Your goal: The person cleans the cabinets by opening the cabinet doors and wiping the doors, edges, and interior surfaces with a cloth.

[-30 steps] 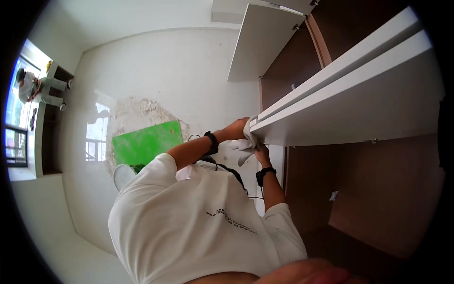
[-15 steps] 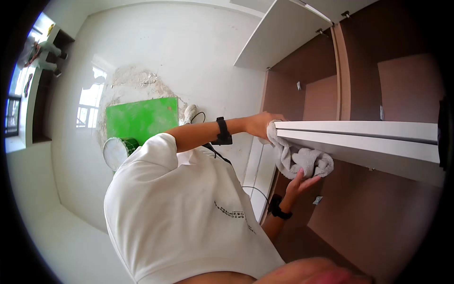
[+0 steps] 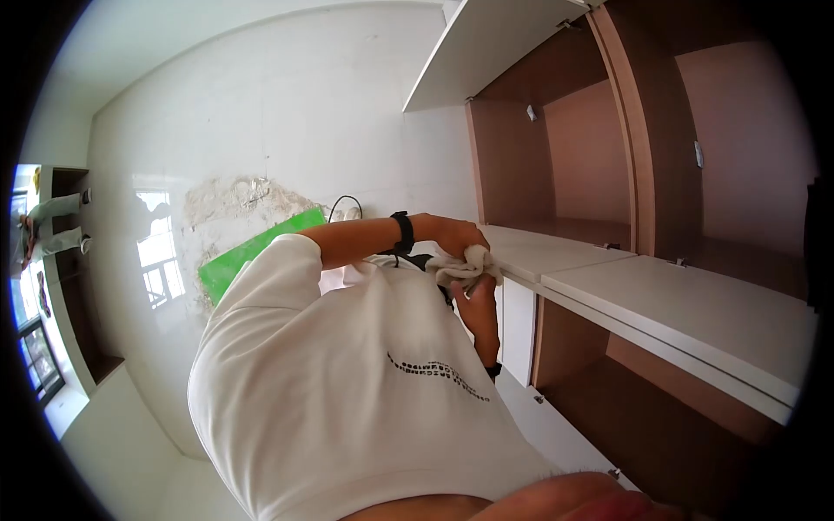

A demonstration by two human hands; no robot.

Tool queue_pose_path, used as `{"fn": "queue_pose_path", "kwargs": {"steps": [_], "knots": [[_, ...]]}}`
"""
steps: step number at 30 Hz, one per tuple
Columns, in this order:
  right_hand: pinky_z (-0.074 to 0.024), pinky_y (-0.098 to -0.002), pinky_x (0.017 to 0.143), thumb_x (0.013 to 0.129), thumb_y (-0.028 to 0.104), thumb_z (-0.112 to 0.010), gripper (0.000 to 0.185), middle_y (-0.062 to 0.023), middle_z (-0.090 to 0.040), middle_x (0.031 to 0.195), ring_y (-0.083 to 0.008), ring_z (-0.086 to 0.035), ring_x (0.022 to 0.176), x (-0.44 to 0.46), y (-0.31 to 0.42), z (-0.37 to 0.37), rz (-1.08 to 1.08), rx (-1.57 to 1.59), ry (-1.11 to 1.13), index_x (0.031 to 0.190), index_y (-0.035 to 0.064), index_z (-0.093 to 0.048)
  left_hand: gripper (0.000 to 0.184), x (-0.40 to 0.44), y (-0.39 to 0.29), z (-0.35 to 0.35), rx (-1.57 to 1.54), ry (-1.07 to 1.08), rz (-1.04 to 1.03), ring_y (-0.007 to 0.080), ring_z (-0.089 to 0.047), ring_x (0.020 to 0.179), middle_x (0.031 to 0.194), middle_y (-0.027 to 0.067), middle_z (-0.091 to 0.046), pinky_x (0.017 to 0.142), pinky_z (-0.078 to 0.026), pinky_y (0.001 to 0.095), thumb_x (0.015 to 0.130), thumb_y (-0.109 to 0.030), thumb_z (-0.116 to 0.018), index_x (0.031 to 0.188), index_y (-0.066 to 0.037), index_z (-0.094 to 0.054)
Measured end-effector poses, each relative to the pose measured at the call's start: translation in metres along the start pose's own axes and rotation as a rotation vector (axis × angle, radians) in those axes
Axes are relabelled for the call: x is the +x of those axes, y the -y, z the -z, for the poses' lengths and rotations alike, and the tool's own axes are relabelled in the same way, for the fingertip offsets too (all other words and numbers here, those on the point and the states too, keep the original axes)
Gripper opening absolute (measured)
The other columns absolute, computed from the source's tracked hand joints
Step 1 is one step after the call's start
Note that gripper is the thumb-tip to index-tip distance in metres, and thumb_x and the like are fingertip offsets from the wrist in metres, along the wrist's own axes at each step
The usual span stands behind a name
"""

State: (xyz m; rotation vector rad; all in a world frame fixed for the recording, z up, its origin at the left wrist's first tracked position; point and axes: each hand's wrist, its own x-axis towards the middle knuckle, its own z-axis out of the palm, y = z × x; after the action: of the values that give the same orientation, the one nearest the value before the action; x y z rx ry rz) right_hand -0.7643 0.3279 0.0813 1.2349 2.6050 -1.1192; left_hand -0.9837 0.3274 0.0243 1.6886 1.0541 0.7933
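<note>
A crumpled pale grey cloth (image 3: 473,267) is bunched between my two hands, close in front of my white shirt. My left hand (image 3: 450,233) has its fingers curled over the cloth from above. From below, my right hand (image 3: 477,300) grips it, its fingers partly hidden by folds. Both hands are beside the near end of a white cabinet panel (image 3: 547,249), with the cloth close to its corner. Each wrist wears a black band.
Brown cabinet compartments (image 3: 586,143) stand to the right, with a white door (image 3: 486,52) swung out above. A lower compartment (image 3: 643,399) is below the panel. On the floor lies a green board (image 3: 261,252) near a rough plaster patch (image 3: 248,201). Another person (image 3: 52,230) is at far left.
Both hands have drawn the cloth off the panel edge and in toward my body, where it is now bunched. My right hand has closed on it. The view has shifted.
</note>
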Motion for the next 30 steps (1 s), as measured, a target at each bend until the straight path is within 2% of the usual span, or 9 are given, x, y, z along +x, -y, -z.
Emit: {"fn": "queue_pose_path", "kwargs": {"steps": [5,7,10,12,17,20,23,26,30], "knots": [[-0.0459,-0.0474,0.093,0.072,0.033,-0.086,0.08,-0.0295,-0.05,0.115,-0.0433,-0.054,0.109,0.059,0.053,0.007,0.095,0.029,-0.012,0.121,-0.0095,-0.039,0.06,-0.036,0.03,0.053,-0.312,-0.058,-0.042,0.0253,-0.058,0.12,0.129,0.0119,-0.063,0.102,-0.045,0.0373,0.076,-0.021,-0.078,0.132,-0.006,-0.059],[-0.0466,-0.0492,0.092,0.069,0.031,-0.089,0.084,-0.0276,-0.049,0.114,-0.0442,-0.054,0.109,0.084,0.067,0.015,0.143,0.016,-0.036,0.122,-0.0078,-0.037,0.065,-0.049,0.003,0.082,-0.346,-0.144,-0.004,0.0242,-0.058,0.119,0.129,0.0113,-0.062,0.102,-0.045,0.0372,0.078,-0.024,-0.078,0.135,-0.006,-0.055],[-0.0475,-0.0446,0.093,0.071,0.024,-0.088,0.079,-0.0223,-0.054,0.12,-0.0365,-0.057,0.111,0.139,0.089,0.028,0.269,0.215,-0.132,0.128,-0.0047,-0.042,0.073,-0.054,0.008,0.109,-0.418,-0.292,-0.076,0.0243,-0.056,0.12,0.133,0.0103,-0.058,0.104,-0.044,0.0372,0.079,-0.029,-0.08,0.14,-0.007,-0.048],[-0.0475,-0.0418,0.094,0.073,0.021,-0.086,0.07,-0.0184,-0.058,0.119,-0.0314,-0.059,0.111,0.182,0.085,0.024,0.367,0.374,-0.367,0.127,-0.0032,-0.048,0.079,-0.063,-0.004,0.133,-0.515,-0.388,-0.074,0.0242,-0.055,0.122,0.136,0.0107,-0.056,0.106,-0.043,0.0371,0.078,-0.031,-0.082,0.143,-0.007,-0.044],[-0.0471,-0.0371,0.096,0.079,0.014,-0.078,0.05,-0.0137,-0.062,0.115,-0.0216,-0.059,0.109,0.298,0.078,0.005,0.397,0.733,-0.54,0.121,-0.0032,-0.057,0.076,-0.091,-0.005,0.198,-0.062,-0.361,0.089,0.0341,-0.049,0.131,0.144,0.0169,-0.049,0.109,-0.041,0.0402,0.083,-0.025,-0.077,0.145,-0.002,-0.04],[-0.0441,-0.0389,0.102,0.079,0.007,-0.07,0.051,-0.019,-0.061,0.122,-0.0269,-0.059,0.114,0.36,0.096,0.035,0.338,0.859,-0.598,0.126,-0.0071,-0.054,0.07,-0.092,0.027,0.248,0.072,-0.447,0.253,0.0337,-0.052,0.127,0.141,0.0157,-0.052,0.107,-0.043,0.0403,0.085,-0.023,-0.076,0.143,-0.004,-0.043],[-0.0388,-0.0413,0.109,0.075,-0.002,-0.059,0.057,-0.0244,-0.058,0.13,-0.0337,-0.056,0.122,0.443,0.07,0.064,0.301,0.474,-0.869,0.131,-0.0099,-0.051,0.054,-0.078,0.046,0.32,0.129,-0.773,0.307,0.0303,-0.056,0.12,0.134,0.0142,-0.056,0.1,-0.048,0.0404,0.088,-0.02,-0.072,0.135,-0.006,-0.049],[-0.0352,-0.0469,0.111,0.067,-0.003,-0.049,0.061,-0.0264,-0.055,0.131,-0.0448,-0.05,0.124,0.49,0.102,0.119,0.395,0.316,-0.801,0.128,-0.0088,-0.052,0.047,-0.056,0.058,0.388,0.235,-1.043,0.291,0.0292,-0.058,0.118,0.132,0.0145,-0.057,0.095,-0.05,0.0413,0.091,-0.02,-0.07,0.131,-0.007,-0.051],[-0.0381,-0.0481,0.108,0.066,-0.001,-0.051,0.058,-0.0267,-0.057,0.125,-0.0469,-0.05,0.122,0.573,0.126,0.17,0.549,0.022,-0.809,0.123,-0.01,-0.055,0.048,-0.045,0.08,0.44,0.249,-1.161,0.312,0.0311,-0.058,0.12,0.133,0.0152,-0.057,0.096,-0.051,0.0425,0.092,-0.021,-0.068,0.134,-0.008,-0.048]]}}
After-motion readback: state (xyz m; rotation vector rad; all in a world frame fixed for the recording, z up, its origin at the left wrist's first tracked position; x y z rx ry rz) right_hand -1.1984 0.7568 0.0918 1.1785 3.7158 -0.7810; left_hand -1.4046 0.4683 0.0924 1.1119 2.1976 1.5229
